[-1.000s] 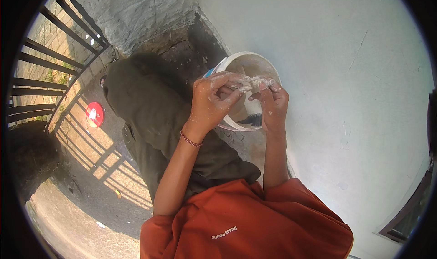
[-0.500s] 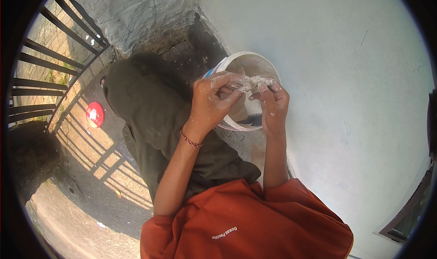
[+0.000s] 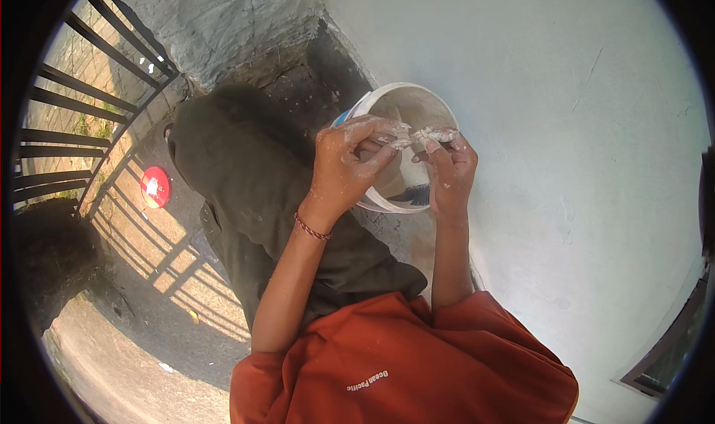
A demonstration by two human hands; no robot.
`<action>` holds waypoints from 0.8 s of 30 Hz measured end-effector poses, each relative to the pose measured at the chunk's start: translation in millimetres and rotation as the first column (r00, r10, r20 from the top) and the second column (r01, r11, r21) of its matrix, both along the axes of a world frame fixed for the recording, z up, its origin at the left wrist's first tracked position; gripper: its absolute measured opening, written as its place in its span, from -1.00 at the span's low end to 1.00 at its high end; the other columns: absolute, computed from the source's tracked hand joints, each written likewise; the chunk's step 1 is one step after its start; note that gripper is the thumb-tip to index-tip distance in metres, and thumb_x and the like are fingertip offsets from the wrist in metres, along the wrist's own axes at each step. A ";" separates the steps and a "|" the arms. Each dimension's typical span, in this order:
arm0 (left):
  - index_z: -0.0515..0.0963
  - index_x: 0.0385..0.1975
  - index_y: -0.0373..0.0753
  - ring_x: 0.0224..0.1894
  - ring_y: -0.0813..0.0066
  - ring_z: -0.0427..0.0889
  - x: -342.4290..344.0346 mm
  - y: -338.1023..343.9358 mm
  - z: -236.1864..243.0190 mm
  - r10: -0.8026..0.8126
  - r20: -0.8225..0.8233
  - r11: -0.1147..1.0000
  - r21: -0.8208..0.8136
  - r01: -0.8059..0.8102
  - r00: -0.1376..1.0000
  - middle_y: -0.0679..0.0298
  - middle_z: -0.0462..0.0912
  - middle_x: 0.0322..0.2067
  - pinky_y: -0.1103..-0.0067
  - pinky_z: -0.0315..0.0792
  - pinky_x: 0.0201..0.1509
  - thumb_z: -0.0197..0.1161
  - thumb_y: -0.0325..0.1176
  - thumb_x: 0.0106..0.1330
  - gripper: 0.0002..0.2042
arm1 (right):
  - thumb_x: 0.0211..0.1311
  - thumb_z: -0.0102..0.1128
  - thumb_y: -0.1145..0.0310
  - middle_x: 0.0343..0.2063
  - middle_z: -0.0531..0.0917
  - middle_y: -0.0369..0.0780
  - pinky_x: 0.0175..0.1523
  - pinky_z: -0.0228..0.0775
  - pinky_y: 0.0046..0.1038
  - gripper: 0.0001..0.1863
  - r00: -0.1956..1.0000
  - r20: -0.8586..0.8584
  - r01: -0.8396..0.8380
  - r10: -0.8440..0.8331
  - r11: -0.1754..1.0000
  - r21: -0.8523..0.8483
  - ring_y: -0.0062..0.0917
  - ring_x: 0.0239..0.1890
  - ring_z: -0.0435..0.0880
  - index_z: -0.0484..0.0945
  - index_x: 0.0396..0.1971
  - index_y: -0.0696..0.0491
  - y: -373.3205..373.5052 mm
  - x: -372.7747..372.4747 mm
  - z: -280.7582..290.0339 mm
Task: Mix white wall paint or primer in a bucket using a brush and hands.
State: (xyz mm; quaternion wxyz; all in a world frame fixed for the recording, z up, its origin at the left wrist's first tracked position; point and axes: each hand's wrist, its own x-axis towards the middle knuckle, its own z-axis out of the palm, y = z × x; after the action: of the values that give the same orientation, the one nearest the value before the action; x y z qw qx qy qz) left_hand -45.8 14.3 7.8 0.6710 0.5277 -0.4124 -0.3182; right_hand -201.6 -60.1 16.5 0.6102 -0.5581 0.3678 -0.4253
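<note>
My left hand (image 3: 348, 158) and my right hand (image 3: 451, 174) are raised over a white bucket (image 3: 429, 105). Their fingers are pinched and smeared with white. A lump of white paste (image 3: 436, 134) lies along the fingertips of my right hand. Between the left thumb and fingers sits more white paste (image 3: 401, 136), hard to tell from the coating on the skin. A narrow gap parts the two pinches. Inside the bucket, low at its near side, dark brush-like bristles (image 3: 417, 195) show; the hands hide part of the interior.
A pale wall (image 3: 566, 126) rises close on the right, with a dark-framed opening (image 3: 666, 349) low in it. My bent knee (image 3: 238, 141) is left of the bucket. A red round lid (image 3: 156, 187) lies on the floor, near a dark metal railing (image 3: 112, 74).
The white paste that spanned both pinches has come apart. My right hand has shifted slightly right, opening a gap, while my left hand stays nearly still.
</note>
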 end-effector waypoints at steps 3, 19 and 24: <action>0.65 -0.26 -0.41 -0.38 0.55 0.71 0.1 -0.1 -0.3 0.007 0.008 1.000 -0.001 -0.007 1.000 0.19 0.71 -0.34 0.71 0.53 -0.37 0.35 -0.63 0.03 -0.77 | 0.17 0.18 0.52 -0.36 0.64 -0.23 -0.31 0.56 -0.53 -0.84 1.000 -0.011 0.016 -0.016 1.000 0.009 -0.62 -0.33 0.61 0.58 -0.25 0.22 1.0 3.3 3.6; 0.64 -0.25 -0.43 -0.35 0.57 0.69 0.1 -1.2 -3.8 -0.014 -0.013 1.000 -0.015 0.014 1.000 0.18 0.70 -0.32 0.69 0.55 -0.31 0.35 -0.65 0.05 -0.77 | 0.19 0.17 0.52 -0.34 0.63 -0.23 -0.36 0.56 -0.53 -0.84 0.998 0.021 -0.068 0.067 0.997 0.042 -0.61 -0.34 0.60 0.58 -0.24 0.24 -0.8 2.3 2.6; 0.64 -0.24 -0.44 -0.34 0.56 0.69 -0.8 -1.3 -5.1 -0.003 -0.020 1.000 -0.021 0.002 1.000 0.17 0.70 -0.32 0.69 0.55 -0.29 0.36 -0.64 0.05 -0.76 | 0.17 0.21 0.54 -0.24 0.63 -0.19 -0.33 0.57 -0.53 -0.82 0.997 -0.040 -0.060 0.059 0.998 -0.006 -0.58 -0.25 0.60 0.57 -0.22 0.24 0.1 4.3 2.2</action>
State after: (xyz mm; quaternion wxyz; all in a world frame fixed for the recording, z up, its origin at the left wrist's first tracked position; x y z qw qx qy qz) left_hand -46.6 12.9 2.6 0.6802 0.5169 -0.4095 -0.3201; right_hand -197.3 -59.9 18.6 0.6133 -0.5792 0.3616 -0.3971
